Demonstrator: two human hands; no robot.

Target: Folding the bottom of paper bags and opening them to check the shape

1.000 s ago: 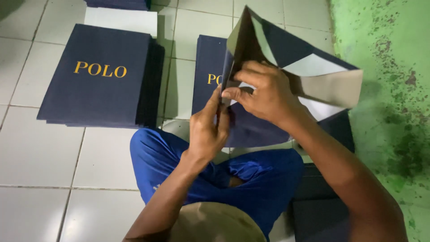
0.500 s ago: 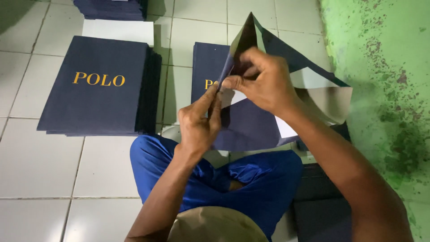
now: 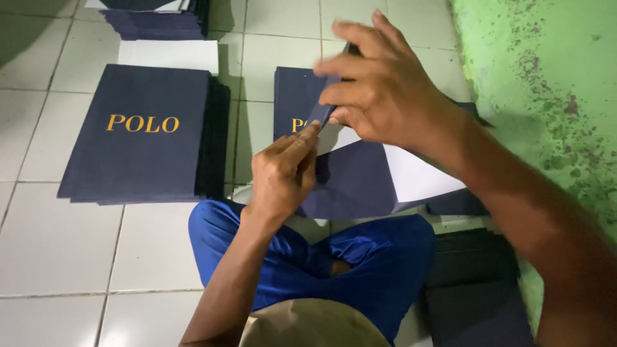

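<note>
Tiled floor [image 3: 58,244]: two navy stacks [image 3: 138,135], both hands [image 3: 283,170] creasing one sheet [image 3: 360,180].

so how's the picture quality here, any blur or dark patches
Head view: the right hand is close to the lens and soft with slight blur; the left hand and the folded navy sheet they both hold look sharper. The top left corner of the tiled floor lies in shadow, the dark stack at lower right is murky, and the flat navy stack is evenly lit, no glare.
</note>
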